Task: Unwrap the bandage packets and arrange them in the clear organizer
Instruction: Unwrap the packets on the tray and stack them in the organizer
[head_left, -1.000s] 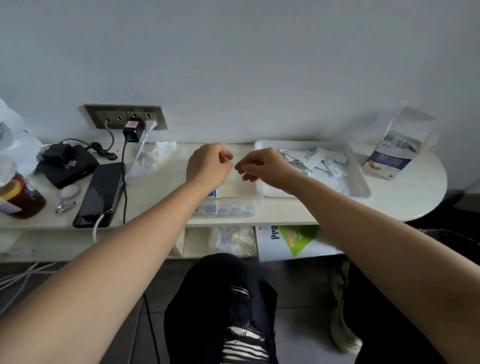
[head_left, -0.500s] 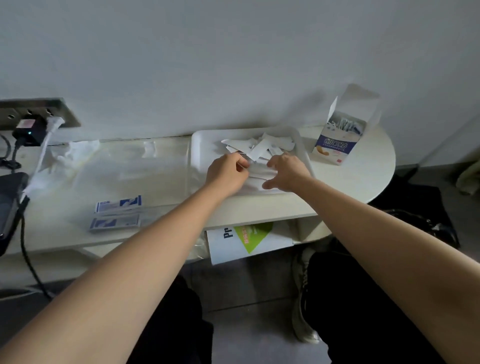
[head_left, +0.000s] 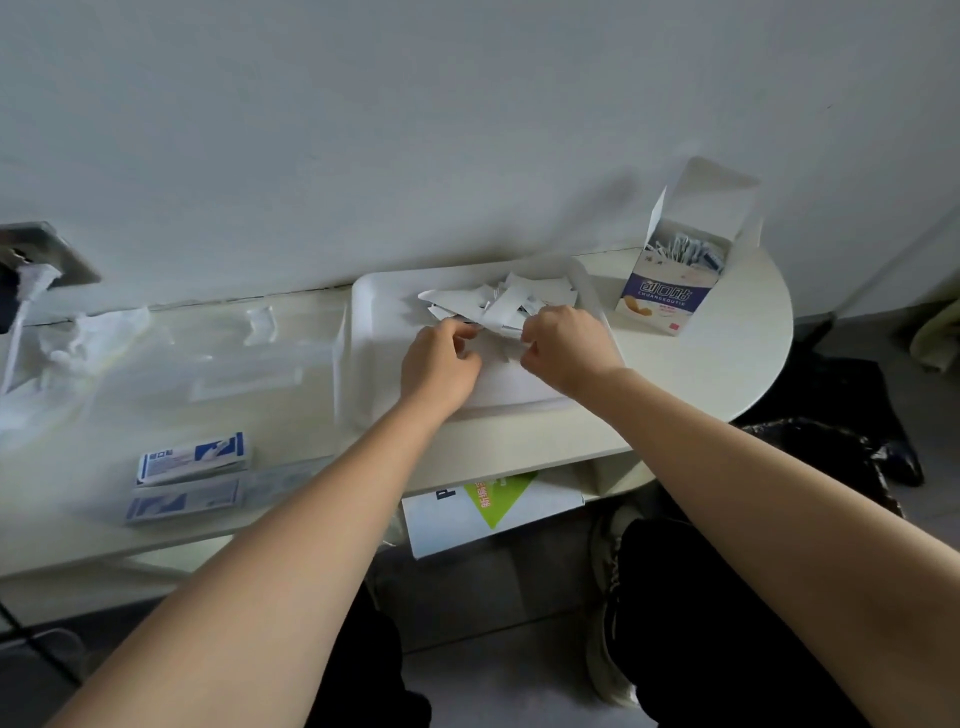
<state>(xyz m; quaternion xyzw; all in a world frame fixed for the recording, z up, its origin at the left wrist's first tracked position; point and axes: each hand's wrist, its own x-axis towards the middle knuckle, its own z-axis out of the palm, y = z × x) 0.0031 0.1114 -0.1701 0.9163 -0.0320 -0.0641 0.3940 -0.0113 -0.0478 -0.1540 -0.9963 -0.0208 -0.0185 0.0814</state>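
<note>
Paper (head_left: 493, 504): tucked under the shelf, out of the way of the work.
Organizer (head_left: 283, 475): at the shelf's front edge, left of the arms. Its clear walls are hard to make out. Two blue-and-white bandages (head_left: 192, 457) lie flat side by side in it, likely kept close so more can be dropped in easily.
Left hand (head_left: 441, 358): fingers curled, pinching one end of what looks like a small white packet (head_left: 501, 335).
Right hand (head_left: 566, 343): fingers curled on the other end. The opposed grips suggest a tearing pull.
Tray (head_left: 369, 332): directly under both hands, probably to catch the wrapper.
Scraps (head_left: 514, 301): torn white wrappers heaped at the tray's far side.
Box (head_left: 670, 296): upright with its lid open, just right of the tray. It holds more packets, within the right hand's reach.
</note>
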